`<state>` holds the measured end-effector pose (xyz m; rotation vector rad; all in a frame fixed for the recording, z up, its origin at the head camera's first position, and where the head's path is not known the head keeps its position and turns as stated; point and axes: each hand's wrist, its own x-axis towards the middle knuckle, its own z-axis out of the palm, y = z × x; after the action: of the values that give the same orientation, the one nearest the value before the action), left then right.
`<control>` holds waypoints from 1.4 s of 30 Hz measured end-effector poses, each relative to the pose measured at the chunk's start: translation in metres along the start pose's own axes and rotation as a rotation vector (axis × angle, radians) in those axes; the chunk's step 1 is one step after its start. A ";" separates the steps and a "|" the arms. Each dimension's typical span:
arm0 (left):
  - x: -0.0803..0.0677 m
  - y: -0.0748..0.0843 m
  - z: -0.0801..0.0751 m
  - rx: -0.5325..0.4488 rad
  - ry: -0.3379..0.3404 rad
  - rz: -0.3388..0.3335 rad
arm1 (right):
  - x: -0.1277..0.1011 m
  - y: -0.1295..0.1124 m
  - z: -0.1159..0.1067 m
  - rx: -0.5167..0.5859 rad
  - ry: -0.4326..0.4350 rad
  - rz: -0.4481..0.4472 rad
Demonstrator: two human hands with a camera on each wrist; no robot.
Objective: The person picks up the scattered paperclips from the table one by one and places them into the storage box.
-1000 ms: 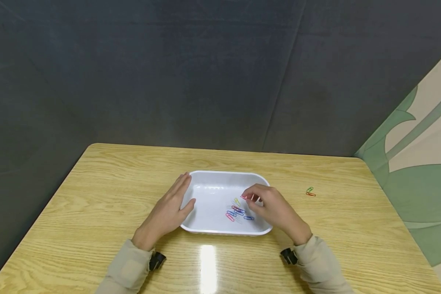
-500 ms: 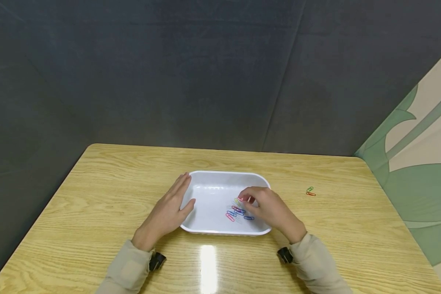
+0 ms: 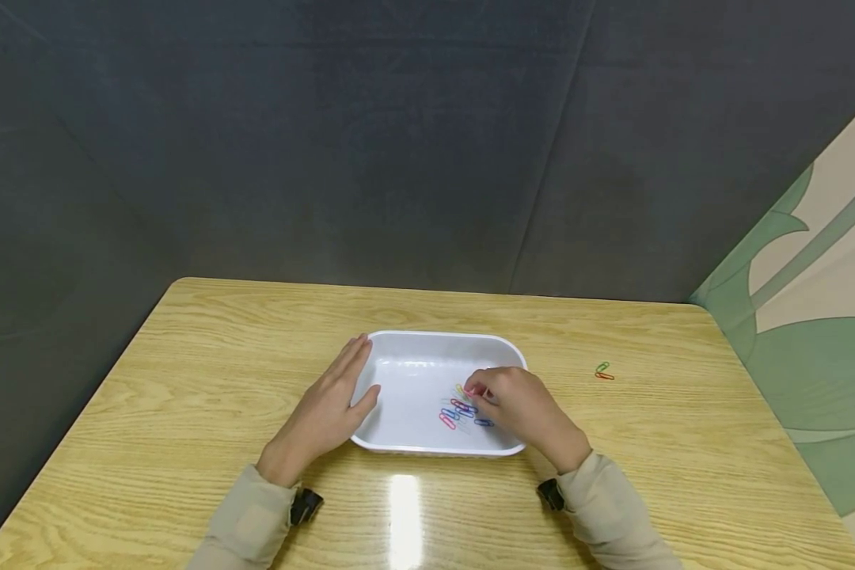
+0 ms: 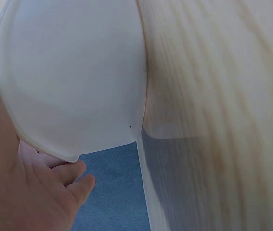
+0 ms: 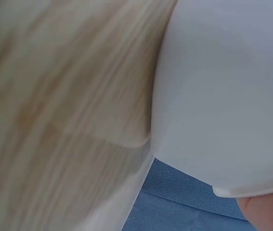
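A white tray (image 3: 435, 452) lies on the table with several coloured paper clips in its right half: a yellow paper clip (image 3: 459, 389), a pink paper clip (image 3: 446, 419), a blue paper clip (image 3: 484, 423) and others. My right hand (image 3: 523, 408) reaches in over the right rim, pinching a pink paper clip (image 3: 469, 393) low beside the yellow one. My left hand (image 3: 328, 408) rests at the left rim with fingers extended and thumb over the inside. In the left wrist view, fingers of the left hand (image 4: 40, 192) lie against the tray's outside wall (image 4: 78, 72).
On the wood-grain table (image 3: 221, 372), a green paper clip (image 3: 602, 366) and a red paper clip (image 3: 605, 377) lie together to the right of the tray. A dark cloth (image 3: 399, 158) hangs behind the far table edge.
My right hand has lowered slightly into the tray with the pink paper clip, bringing it down beside the yellow one. The left hand has stayed at the rim.
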<state>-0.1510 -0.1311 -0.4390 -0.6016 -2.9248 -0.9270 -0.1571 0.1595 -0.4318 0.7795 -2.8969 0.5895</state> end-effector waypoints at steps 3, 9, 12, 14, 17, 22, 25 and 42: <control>0.000 0.000 0.000 0.000 0.000 0.000 | 0.000 0.000 0.000 -0.011 -0.003 0.003; 0.000 0.000 0.000 0.001 0.000 0.003 | 0.000 0.000 0.001 -0.011 -0.001 0.013; 0.000 0.000 0.000 0.001 0.001 0.006 | 0.000 0.000 0.000 0.003 0.001 0.010; 0.000 0.000 0.000 0.002 0.001 0.008 | -0.001 0.001 -0.001 0.030 -0.002 0.008; 0.000 0.000 0.000 0.001 0.001 0.007 | -0.002 0.002 -0.004 0.116 -0.003 0.010; 0.000 0.000 0.000 0.010 0.001 0.008 | -0.004 0.004 -0.009 0.234 0.018 0.001; 0.000 0.000 0.000 0.016 -0.002 0.008 | -0.006 0.006 -0.013 0.241 0.039 -0.009; 0.001 -0.001 0.001 0.005 -0.001 0.002 | -0.020 0.026 -0.037 0.176 0.167 -0.006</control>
<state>-0.1523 -0.1315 -0.4402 -0.6041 -2.9260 -0.9189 -0.1538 0.2038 -0.4101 0.7204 -2.7167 0.8743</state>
